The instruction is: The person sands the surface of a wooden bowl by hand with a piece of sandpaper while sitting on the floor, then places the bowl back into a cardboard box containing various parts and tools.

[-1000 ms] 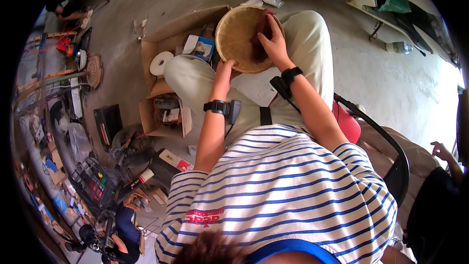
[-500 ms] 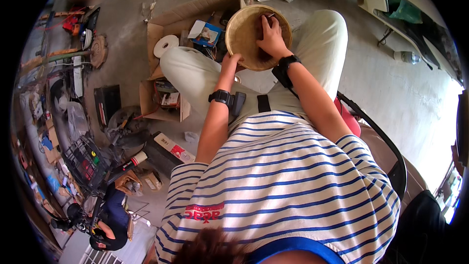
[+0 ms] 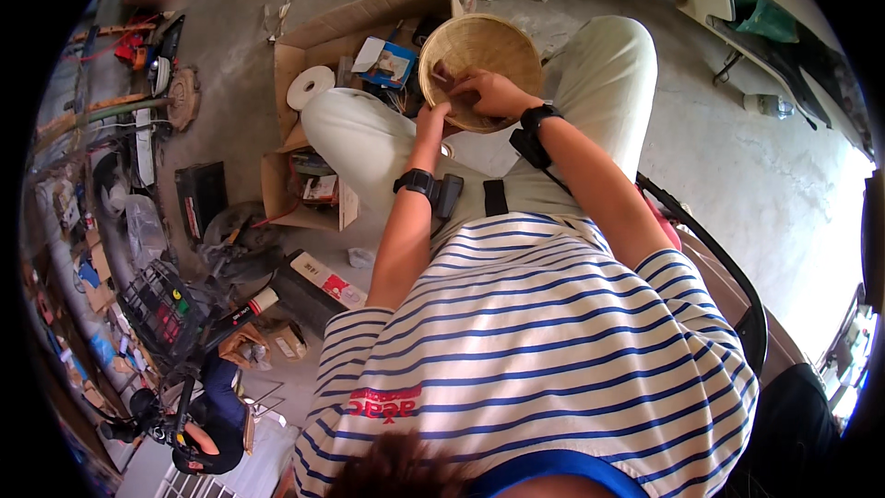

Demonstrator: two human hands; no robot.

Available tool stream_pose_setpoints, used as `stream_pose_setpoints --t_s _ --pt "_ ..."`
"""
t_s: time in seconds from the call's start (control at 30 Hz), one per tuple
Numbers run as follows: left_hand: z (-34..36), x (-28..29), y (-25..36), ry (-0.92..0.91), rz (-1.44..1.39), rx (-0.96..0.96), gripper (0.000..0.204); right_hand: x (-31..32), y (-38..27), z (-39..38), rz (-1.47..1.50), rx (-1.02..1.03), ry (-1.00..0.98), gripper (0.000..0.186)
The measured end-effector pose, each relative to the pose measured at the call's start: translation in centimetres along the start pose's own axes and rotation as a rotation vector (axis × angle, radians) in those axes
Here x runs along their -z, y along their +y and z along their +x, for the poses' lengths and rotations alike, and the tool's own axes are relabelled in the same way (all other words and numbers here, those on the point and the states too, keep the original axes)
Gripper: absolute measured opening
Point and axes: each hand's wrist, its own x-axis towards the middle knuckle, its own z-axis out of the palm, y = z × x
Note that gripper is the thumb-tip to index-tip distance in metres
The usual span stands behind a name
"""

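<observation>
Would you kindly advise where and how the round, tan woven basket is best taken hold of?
I would grip the round, tan woven basket by its far rim, coming from the far side, thumb inside and fingers outside. That edge looks thin, exposed and bare, while the left hand grips the near-left rim and the right hand reaches inside over the near edge.

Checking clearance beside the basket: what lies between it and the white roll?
In the head view, a blue-and-white box, in the open carton, lies between the white roll and the basket.
</observation>
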Motion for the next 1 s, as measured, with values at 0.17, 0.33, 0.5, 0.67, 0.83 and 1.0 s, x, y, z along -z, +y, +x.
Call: stream_pose_setpoints --t_s 0.17,0.33,0.5,0.67,0.83,1.0 --pt "0.2 0.5 -0.1 0.033 0.011 0.021 0.03 0.4 -0.8 0.0 -0.004 -0.106 -0.107 0.041" --pt "-0.1 0.4 -0.1 0.05 -0.066 0.083 0.035 -1.1 -0.1 -0.1 0.116 -0.1 -0.083 0.041" --pt "0.3 1.8 -0.7 0.041 -0.19 0.142 0.043 -0.4 -0.1 0.4 0.269 -0.178 0.28 0.042" --pt "0.3 2.6 -1.5 -0.083 -0.385 0.04 0.042 0.0 -1.3 0.8 0.567 -0.124 0.114 0.042" --pt "2.9 4.1 -3.0 -0.011 -0.479 0.075 0.038 -0.7 -4.1 1.5 0.484 -0.109 0.127 0.026" --pt "3.1 3.0 -0.1 0.128 0.794 -0.279 0.029 -2.3 0.0 3.2 0.597 -0.317 0.357 0.024"
